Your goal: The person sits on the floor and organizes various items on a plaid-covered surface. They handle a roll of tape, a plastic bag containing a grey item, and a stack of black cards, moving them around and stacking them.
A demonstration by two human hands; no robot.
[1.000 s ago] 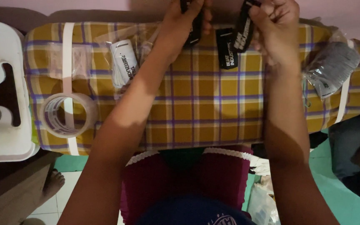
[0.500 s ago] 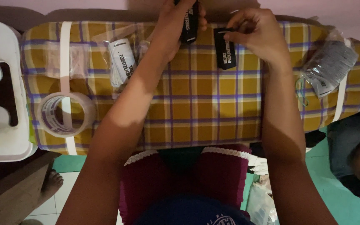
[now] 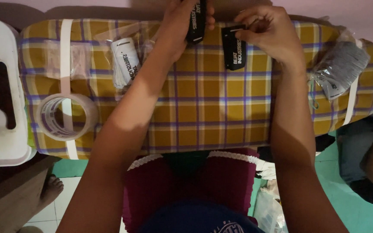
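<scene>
Since a second ago my right hand has come down from the far edge, and its black tag now lies flat on the checked worktop. Nearest me, lap and forearms; tape roll left, bagged tags right. Right fingers pinch that tag's top end; left hand is clamped on a second black tag. Best held steady by its top, I'd judge.
</scene>
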